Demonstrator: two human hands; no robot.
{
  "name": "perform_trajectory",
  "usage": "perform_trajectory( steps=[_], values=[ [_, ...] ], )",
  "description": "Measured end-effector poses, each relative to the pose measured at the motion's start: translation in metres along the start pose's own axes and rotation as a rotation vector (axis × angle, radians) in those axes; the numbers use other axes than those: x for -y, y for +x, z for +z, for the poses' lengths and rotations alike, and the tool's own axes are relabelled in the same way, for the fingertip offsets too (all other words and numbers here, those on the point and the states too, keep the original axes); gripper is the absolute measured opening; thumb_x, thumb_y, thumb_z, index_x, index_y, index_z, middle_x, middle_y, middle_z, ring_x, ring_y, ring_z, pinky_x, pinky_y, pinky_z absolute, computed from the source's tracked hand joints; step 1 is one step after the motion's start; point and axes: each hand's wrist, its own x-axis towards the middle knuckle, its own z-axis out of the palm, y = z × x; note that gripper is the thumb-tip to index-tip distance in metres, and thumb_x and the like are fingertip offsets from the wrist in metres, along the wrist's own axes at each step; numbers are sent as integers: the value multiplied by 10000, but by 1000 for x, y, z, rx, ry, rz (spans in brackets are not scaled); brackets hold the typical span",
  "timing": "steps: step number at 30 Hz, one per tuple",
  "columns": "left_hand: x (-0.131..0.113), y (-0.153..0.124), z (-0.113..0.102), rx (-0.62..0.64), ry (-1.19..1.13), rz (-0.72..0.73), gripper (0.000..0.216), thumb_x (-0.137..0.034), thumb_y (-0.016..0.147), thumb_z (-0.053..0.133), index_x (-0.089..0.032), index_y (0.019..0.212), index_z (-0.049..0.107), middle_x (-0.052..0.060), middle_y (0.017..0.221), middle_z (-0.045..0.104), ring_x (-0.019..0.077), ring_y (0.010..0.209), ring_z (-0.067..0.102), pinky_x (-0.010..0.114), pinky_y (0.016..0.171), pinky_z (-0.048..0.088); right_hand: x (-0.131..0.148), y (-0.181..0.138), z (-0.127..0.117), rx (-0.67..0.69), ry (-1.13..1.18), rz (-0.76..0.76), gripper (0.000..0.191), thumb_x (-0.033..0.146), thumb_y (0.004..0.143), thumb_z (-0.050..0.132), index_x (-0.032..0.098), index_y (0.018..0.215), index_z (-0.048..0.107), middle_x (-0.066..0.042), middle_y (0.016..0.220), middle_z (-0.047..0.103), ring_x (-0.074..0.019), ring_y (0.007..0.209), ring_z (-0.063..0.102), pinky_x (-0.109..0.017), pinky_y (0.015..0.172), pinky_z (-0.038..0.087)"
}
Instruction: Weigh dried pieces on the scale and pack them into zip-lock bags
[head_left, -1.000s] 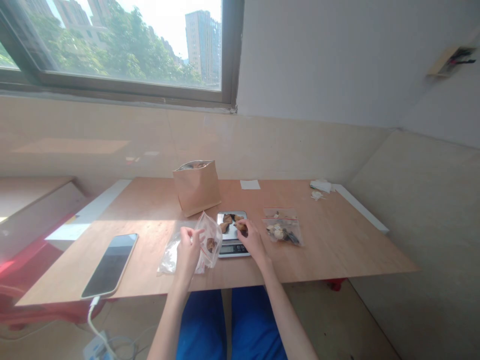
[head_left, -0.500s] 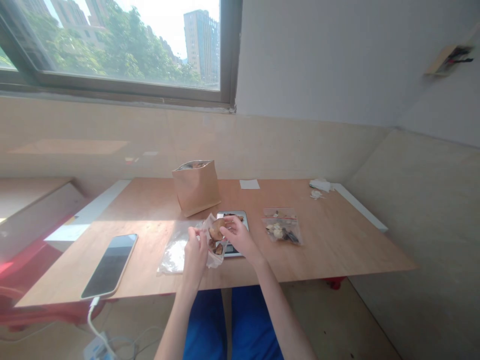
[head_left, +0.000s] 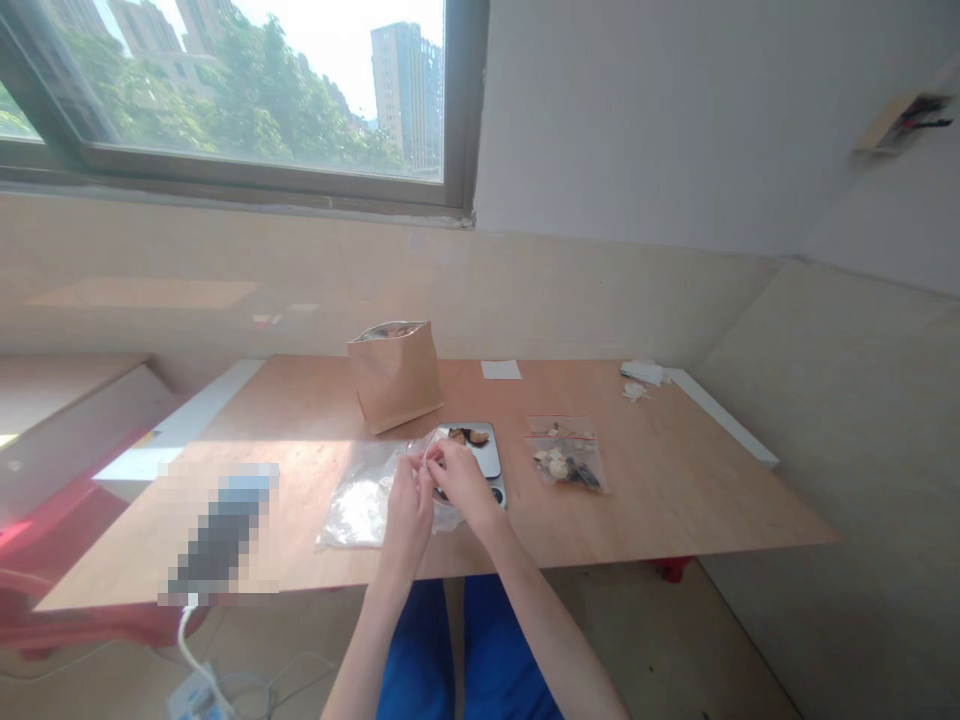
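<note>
My left hand [head_left: 410, 492] and my right hand [head_left: 461, 477] meet over the table's front half, fingers pinched on the upper edge of a clear plastic bag [head_left: 448, 517]. Dark pieces inside this bag are mostly covered by my hands. Just behind my right hand is a kitchen scale [head_left: 487, 455], with brown dried mushroom pieces [head_left: 469, 437] on its plate. Flat on the table, left of my left hand, lies clear plastic packaging [head_left: 356, 500].
An open brown paper pouch [head_left: 396, 375] stands behind the scale. To the right is a zip bag [head_left: 566, 460] holding pale and dark dried pieces. A white card [head_left: 500, 370] and crumpled white scraps [head_left: 641, 375] lie at the back. A pixelated phone [head_left: 221, 535] with a cable is at left.
My right hand has left the large mushroom piece and come to the bag's edge beside my left hand. That piece is no longer seen in my fingers. The scale's plate is more exposed.
</note>
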Motion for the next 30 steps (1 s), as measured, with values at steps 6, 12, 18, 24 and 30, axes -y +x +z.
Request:
perform_trajectory(
  steps=[6,12,18,24,30],
  values=[
    [4,1,-8,-104,66,-98,238,-438,851,287,-231,856,404,18,702,567,218,645,582,320,594,416,0,2,2,-79,85,-30,130,149,788,487,195,729,593,-19,758,645,-150,693,585,-254,659,436],
    [4,9,-30,-241,181,-230,196,-405,843,291,-232,831,382,29,674,540,248,642,563,320,563,389,-39,21,-7,-399,126,44,229,156,823,386,172,902,600,-56,890,633,-159,795,586,-282,748,458],
    [9,15,-38,-253,252,-206,148,-347,832,305,-227,821,390,56,700,560,259,665,577,320,572,387,-94,31,-8,-70,-225,-70,408,11,723,454,174,1071,588,-96,1145,562,-214,1098,473,-392,945,366],
    [12,15,-37,-248,266,-197,169,-349,826,312,-223,820,424,55,700,582,251,651,586,317,558,396,-104,29,-8,-44,-344,-72,324,18,784,428,172,990,625,-86,1007,631,-220,972,525,-376,867,399],
    [16,14,-34,-233,195,-187,191,-370,820,319,-216,840,430,72,740,599,258,699,604,337,598,434,-104,22,-13,-127,-195,-42,230,62,786,442,151,891,626,-92,967,633,-206,940,543,-341,852,415]
  ],
)
